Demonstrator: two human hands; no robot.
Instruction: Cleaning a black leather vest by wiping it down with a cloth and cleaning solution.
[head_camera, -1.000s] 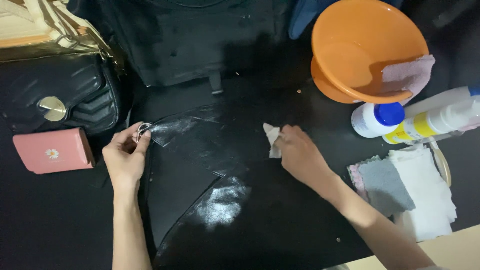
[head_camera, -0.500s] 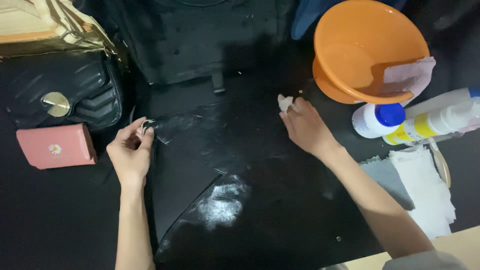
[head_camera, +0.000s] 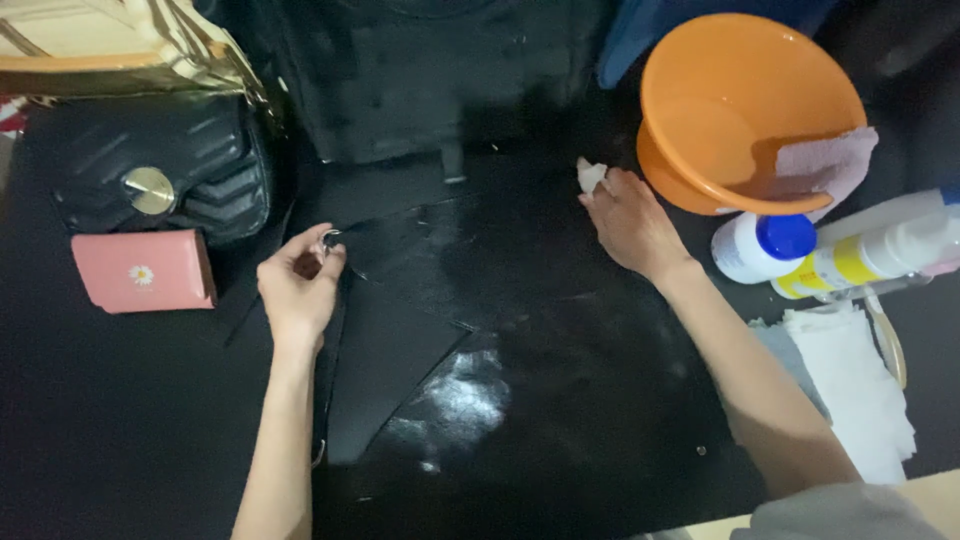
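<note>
A large glossy black bag (head_camera: 470, 330) lies flat on the dark table. My left hand (head_camera: 298, 290) pinches a small metal ring (head_camera: 329, 240) at the bag's left corner. My right hand (head_camera: 630, 220) presses a small white wipe (head_camera: 590, 176) against the bag's upper right part, close to the orange bowl (head_camera: 740, 100). Wet streaks shine on the bag's surface near its middle.
A pink cloth (head_camera: 825, 165) hangs over the orange bowl's rim. A white bottle with a blue cap (head_camera: 762, 246) and a spray bottle (head_camera: 870, 250) lie at right, above white and grey cloths (head_camera: 850, 380). A black quilted purse (head_camera: 160, 180) and pink wallet (head_camera: 145, 270) sit at left.
My right hand slid the wipe from the bag's centre up and to the right, toward the orange bowl. My left hand kept its pinch on the ring.
</note>
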